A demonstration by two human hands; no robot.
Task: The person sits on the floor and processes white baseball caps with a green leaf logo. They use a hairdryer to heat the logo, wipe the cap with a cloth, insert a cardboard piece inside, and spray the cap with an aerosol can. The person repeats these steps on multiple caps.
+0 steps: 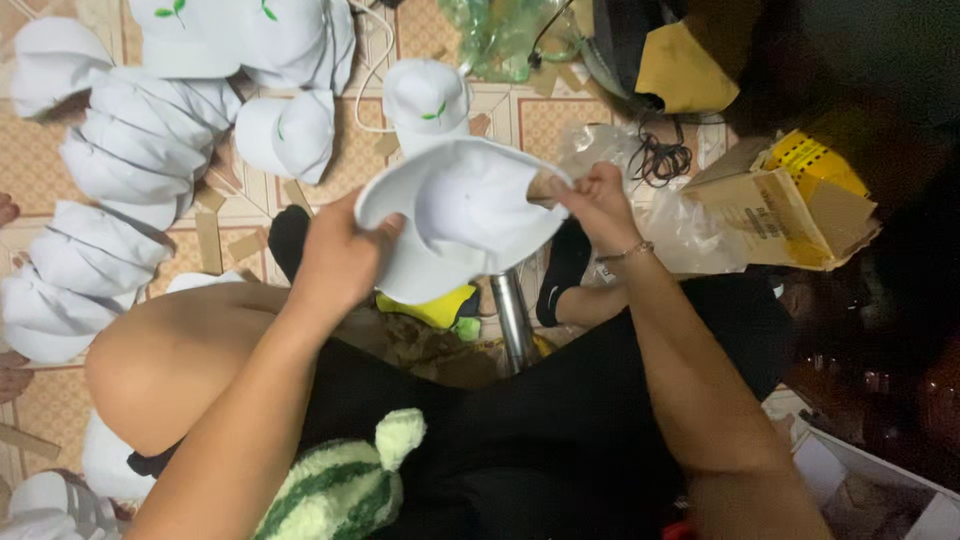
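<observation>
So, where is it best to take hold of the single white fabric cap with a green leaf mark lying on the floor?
Grip the white fabric cap with a green leaf mark by its flat brim, coming from above on the near side; the brim points toward the person, and other caps lie to its left.

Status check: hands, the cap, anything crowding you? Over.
Left hand grips white cap at its brim; right hand pinches the far edge. Cap held up above the lap. Stacked white caps left, cardboard box right, neither touching.
</observation>
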